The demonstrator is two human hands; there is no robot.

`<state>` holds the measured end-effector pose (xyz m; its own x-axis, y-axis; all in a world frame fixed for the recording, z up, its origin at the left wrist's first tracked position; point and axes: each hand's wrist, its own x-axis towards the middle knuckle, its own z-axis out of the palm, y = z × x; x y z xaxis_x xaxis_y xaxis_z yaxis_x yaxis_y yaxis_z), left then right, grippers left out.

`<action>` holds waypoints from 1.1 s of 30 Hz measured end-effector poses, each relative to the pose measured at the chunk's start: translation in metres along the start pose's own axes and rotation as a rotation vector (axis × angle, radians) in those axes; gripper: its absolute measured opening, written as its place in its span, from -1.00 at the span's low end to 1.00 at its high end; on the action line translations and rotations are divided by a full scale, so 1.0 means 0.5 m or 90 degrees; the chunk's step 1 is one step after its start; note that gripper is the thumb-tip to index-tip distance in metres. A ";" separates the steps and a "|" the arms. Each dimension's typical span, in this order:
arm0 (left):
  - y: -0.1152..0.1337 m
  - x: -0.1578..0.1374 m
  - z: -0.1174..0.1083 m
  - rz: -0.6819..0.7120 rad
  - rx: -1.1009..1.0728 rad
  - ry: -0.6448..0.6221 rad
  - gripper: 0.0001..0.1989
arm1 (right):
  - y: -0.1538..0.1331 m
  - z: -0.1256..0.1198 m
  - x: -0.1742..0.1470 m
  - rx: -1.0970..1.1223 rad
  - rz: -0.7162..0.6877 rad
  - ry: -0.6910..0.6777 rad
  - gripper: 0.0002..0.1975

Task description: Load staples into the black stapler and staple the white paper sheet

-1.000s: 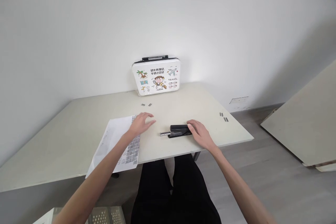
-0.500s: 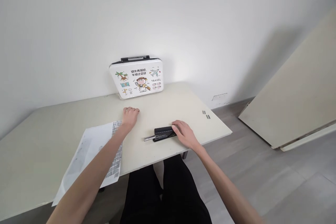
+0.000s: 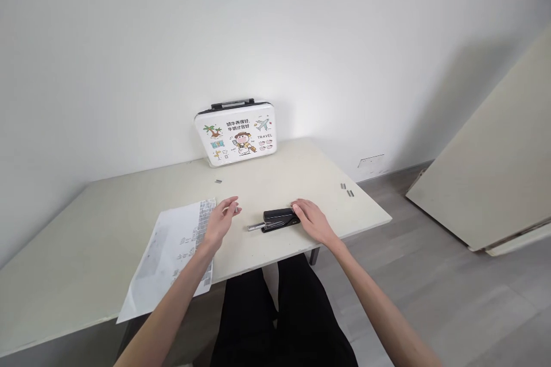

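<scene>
A black stapler (image 3: 279,219) lies on the table with its silver staple tray slid out toward the left. My right hand (image 3: 310,220) is closed around the stapler's rear end, thumb along its top. To the left of the tray, my left hand (image 3: 221,219) hovers just above the table. Its thumb and fingers pinch a small grey strip of staples, only partly visible. Another strip of staples (image 3: 218,181) lies beyond that hand. Printed paper sheets (image 3: 166,246) are under and beside my left forearm.
A white cartoon-printed case (image 3: 236,136) with a black handle leans against the wall at the table's back. Two more staple strips (image 3: 346,190) lie close to the right edge of the table (image 3: 124,198). A large pale panel (image 3: 486,172) stands on the floor at right.
My left hand has come back from the far side of the table toward the stapler with a staple strip pinched in it, uncovering another strip. My right hand stays on the stapler. The view has shifted slightly.
</scene>
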<state>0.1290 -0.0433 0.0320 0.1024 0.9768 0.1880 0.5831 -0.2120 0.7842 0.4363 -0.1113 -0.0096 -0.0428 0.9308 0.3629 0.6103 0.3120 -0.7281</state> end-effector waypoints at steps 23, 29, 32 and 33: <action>0.031 -0.139 0.044 0.090 -0.063 -0.031 -0.69 | -0.002 0.003 -0.005 0.018 0.017 -0.005 -0.46; 0.029 -0.143 0.040 0.099 -0.057 -0.016 -0.71 | 0.002 0.003 -0.006 0.021 0.015 -0.002 -0.47; 0.030 -0.142 0.039 0.090 -0.052 -0.014 -0.71 | 0.003 0.005 -0.005 0.022 0.013 -0.002 -0.48; 0.030 -0.142 0.039 0.089 -0.051 -0.013 -0.71 | 0.004 0.005 -0.005 0.023 0.012 -0.002 -0.48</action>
<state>0.1462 -0.1152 0.0188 0.1952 0.9378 0.2871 0.4962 -0.3469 0.7959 0.4355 -0.1124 -0.0135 -0.0341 0.9373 0.3469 0.5820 0.3008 -0.7555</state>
